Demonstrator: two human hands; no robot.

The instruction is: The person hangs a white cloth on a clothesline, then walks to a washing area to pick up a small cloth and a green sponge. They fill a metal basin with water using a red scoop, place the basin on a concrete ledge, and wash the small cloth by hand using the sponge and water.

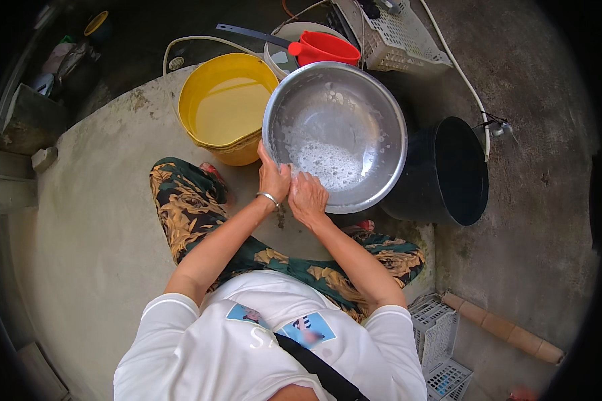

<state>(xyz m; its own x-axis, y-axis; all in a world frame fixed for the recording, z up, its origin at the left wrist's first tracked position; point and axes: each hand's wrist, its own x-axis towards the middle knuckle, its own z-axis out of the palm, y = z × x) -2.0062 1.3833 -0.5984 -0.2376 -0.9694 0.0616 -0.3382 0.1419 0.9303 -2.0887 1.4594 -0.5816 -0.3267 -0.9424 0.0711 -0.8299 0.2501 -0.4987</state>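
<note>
A wide metal basin (374, 100) with soapy water (324, 164) stands in front of me. At its near left rim my left hand (274, 179) is closed, fingers against the rim, a silver bangle on the wrist. Close beside it, my right hand (308, 198) is curled at the same rim, knuckles up. Whatever its fingers hold, if anything, is hidden. Left of the basin is a yellow bucket (192, 100) with cloudy liquid inside. A red dipper (326, 48) with a long dark handle lies over a pale bucket (274, 57) behind the basin.
A large black bucket (415, 177) stands right of the basin. Farther back is a white plastic crate (405, 40), with a pale hose (463, 77) running past it. Grey crates (433, 327) and a row of bricks (502, 326) lie at the lower right.
</note>
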